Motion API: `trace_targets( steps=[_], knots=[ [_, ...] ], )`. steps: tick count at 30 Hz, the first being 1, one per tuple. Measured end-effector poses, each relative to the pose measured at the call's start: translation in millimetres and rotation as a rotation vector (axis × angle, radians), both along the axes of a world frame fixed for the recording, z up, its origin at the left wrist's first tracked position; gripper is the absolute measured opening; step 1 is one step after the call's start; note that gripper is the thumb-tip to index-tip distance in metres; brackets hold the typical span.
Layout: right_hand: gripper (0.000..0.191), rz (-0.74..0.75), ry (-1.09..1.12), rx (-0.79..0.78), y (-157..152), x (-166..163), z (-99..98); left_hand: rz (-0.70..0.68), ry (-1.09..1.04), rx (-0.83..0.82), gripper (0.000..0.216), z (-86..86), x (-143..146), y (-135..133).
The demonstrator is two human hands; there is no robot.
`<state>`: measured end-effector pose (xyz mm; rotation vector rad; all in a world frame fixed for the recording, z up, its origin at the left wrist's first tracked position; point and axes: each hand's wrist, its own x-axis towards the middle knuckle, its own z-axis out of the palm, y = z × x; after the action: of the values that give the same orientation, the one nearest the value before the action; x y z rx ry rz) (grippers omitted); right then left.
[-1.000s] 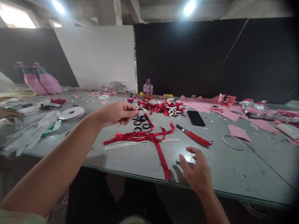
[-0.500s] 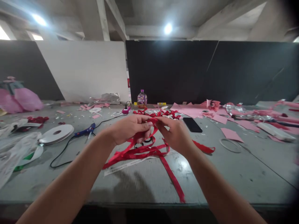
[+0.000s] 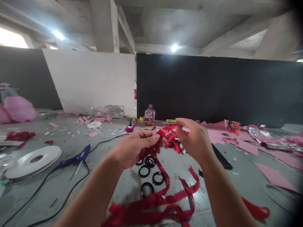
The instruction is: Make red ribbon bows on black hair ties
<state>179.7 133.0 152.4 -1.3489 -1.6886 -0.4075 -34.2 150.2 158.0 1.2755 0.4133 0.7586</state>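
My left hand (image 3: 136, 148) and my right hand (image 3: 195, 142) are raised above the grey table (image 3: 42, 189), both pinching one strip of red ribbon (image 3: 167, 134) stretched between them. The ribbon hangs down from my left hand and joins a loose tangle of red ribbon (image 3: 153, 208) lying on the table below. Several black rings (image 3: 148, 171) lie under my hands. A pile of finished red and white bows sits behind my hands, mostly hidden.
A blue glue gun (image 3: 73, 157) with a black cable lies at left, beside a white ribbon spool (image 3: 33, 159). A black phone (image 3: 221, 160) lies at right. Pink paper scraps (image 3: 270, 176) cover the right side. A small bottle (image 3: 149, 115) stands at the back.
My right hand rose from the table edge and met my left hand on the ribbon. Both hands then lifted the strip higher. The view came closer to the table.
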Motion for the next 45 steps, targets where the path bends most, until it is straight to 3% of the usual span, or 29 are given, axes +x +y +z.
trace_targets(
  steps=[2, 4, 8, 10, 15, 18, 24, 28, 32, 38, 45],
  knots=[
    [0.068, 0.191, -0.098, -0.131, 1, -7, -5.5, 0.069, 0.021, -0.012, 0.023, -4.2, 1, 5],
    [0.078, 0.318, -0.118, -0.192, -2, -18, -6.8, 0.126, 0.121, 0.046, 0.028, -6.8, 2, 8],
    [0.033, 0.288, -0.084, -0.152, -6, -37, -3.7, 0.145, 0.315, 0.171, 0.043, -6.8, -3, 10],
    [0.027, 0.247, -0.031, -0.106, -6, -40, -2.7, 0.132, 0.324, 0.169, 0.045, -5.3, -8, 11],
    [0.029, 0.139, 0.177, -0.046, -9, -38, -0.7, -0.005, 0.261, 0.164, 0.038, -4.9, -18, 15],
    [0.031, 0.110, 0.229, -0.097, -11, -34, 1.5, -0.046, 0.213, 0.173, 0.028, -8.6, -17, 16],
    [0.027, 0.269, 0.318, -0.169, -12, -34, 0.7, -0.132, -0.053, 0.116, 0.014, -17.0, -7, 14],
    [0.027, 0.429, 0.360, -0.186, -10, -47, -6.1, -0.075, -0.304, 0.057, 0.018, -15.0, -5, 12],
    [0.029, 0.533, 0.440, -0.184, -8, -58, -15.7, -0.017, -0.368, 0.059, 0.034, -12.5, -5, 12],
    [0.026, 0.508, 0.692, -0.235, -1, -61, -25.1, 0.011, -0.367, 0.032, 0.040, -15.4, 0, 14],
    [0.027, 0.507, 0.667, -0.228, -2, -60, -22.2, 0.123, -0.325, 0.087, 0.044, -15.7, 3, 17]
  ],
)
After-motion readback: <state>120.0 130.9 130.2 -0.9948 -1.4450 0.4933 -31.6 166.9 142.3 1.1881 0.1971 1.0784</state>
